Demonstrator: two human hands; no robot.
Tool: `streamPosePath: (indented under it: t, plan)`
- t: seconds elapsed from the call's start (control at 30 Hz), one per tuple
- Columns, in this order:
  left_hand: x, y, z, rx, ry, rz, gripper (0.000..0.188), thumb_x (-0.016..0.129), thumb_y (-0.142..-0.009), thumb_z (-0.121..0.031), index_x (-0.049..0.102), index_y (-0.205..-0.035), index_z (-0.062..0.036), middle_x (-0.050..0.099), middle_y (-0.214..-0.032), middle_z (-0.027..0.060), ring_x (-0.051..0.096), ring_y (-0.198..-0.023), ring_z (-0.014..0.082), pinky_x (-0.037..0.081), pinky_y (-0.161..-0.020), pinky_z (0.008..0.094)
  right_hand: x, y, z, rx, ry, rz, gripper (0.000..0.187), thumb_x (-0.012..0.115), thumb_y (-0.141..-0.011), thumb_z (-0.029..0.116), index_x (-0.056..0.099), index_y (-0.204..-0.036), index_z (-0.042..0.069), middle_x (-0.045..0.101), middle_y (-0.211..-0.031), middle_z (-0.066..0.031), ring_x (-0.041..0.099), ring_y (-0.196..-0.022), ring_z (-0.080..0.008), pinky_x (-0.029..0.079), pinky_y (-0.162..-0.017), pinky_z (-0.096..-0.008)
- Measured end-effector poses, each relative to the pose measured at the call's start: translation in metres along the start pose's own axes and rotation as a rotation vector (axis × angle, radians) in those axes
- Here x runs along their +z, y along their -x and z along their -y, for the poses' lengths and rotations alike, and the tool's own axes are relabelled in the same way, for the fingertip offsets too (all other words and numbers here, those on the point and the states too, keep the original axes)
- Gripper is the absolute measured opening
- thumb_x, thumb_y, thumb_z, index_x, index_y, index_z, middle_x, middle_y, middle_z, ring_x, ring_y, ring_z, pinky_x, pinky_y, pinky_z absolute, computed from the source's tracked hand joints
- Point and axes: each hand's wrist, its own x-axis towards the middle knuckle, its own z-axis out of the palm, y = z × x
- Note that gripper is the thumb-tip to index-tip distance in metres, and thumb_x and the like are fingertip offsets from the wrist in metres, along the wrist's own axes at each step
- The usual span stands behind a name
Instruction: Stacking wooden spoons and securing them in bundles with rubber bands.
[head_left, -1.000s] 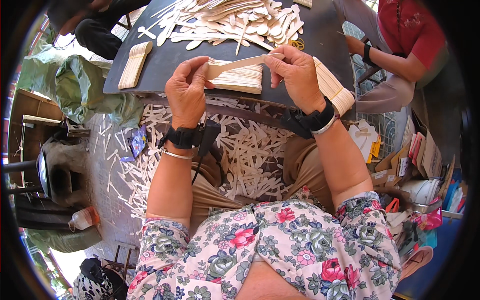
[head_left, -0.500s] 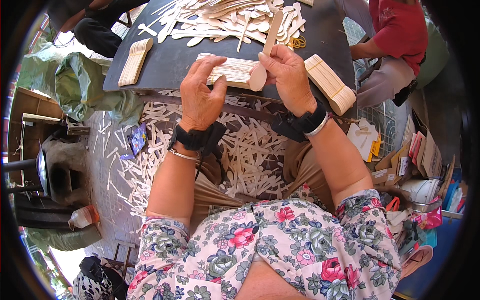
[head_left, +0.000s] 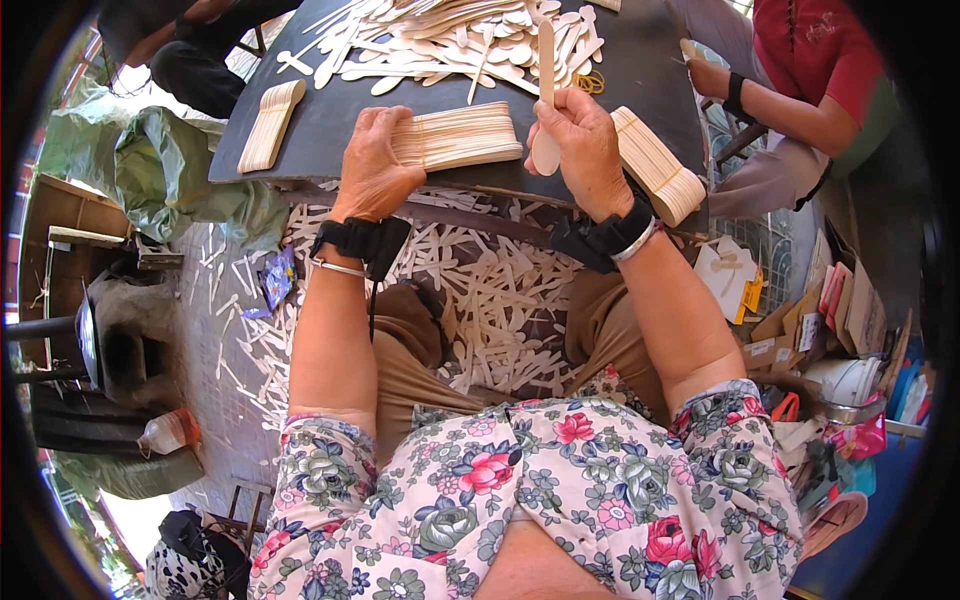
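Note:
At the near edge of the dark table, my left hand (head_left: 377, 165) is closed round the left end of a banded bundle of wooden spoons (head_left: 465, 135), which lies on its side. Just off the bundle's right end, my right hand (head_left: 585, 150) pinches a single wooden spoon (head_left: 546, 85). That spoon stands nearly upright in the picture, handle away from me, its bowl below my fingers. To the right of my right hand lies another banded spoon bundle (head_left: 658, 168). A further bundle (head_left: 270, 125) rests at the table's left.
A loose heap of wooden spoons (head_left: 450, 45) covers the far part of the table (head_left: 330, 125), with yellow rubber bands (head_left: 590, 82) beside it. Many spoons (head_left: 500, 310) litter the ground below. A person in a red shirt (head_left: 815, 60) sits at the right; another sits far left.
My left hand has slid left to the bundle's end. The spoon in my right hand has turned more upright and moved clear of the bundle. The red-shirted person's hand has come up.

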Motion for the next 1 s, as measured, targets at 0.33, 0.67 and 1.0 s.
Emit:
streamPosePath:
  t: [0.33,0.67,1.0]
  plan:
    - [0.019,0.016,0.022,0.089,-0.009,-0.288,0.029,0.056,-0.085,-0.015,0.064,-0.110,-0.0022,0.060,-0.110,0.0188,0.058,-0.101,0.0338,0.047,-0.091,0.0407,0.017,0.000,-0.008,0.042,0.224,-0.010,0.018,0.053,-0.094,0.015,0.056,-0.096,-0.003,0.061,-0.066,-0.0071,0.060,-0.049,-0.0130,0.049,-0.043,-0.0253]
    - [0.020,0.032,-0.019,-0.072,-0.422,-0.221,0.046,0.055,-0.093,-0.036,0.061,-0.115,0.0036,0.061,-0.104,0.0217,0.058,-0.101,0.0345,0.047,-0.086,0.0403,0.032,0.002,-0.022,0.314,-0.005,0.229,0.022,0.053,-0.095,0.015,0.053,-0.102,-0.006,0.061,-0.087,-0.0105,0.069,-0.071,-0.0200,0.056,-0.046,-0.0287]
    - [0.017,0.043,-0.029,-0.096,-0.191,-0.152,0.054,0.068,-0.085,-0.038,0.058,-0.118,0.0043,0.060,-0.098,0.0227,0.062,-0.092,0.0311,0.052,-0.075,0.0387,0.037,-0.020,-0.023,0.242,-0.199,0.211,0.024,0.056,-0.094,0.014,0.056,-0.106,-0.006,0.063,-0.109,-0.0152,0.064,-0.103,-0.0220,0.052,-0.091,-0.0313]
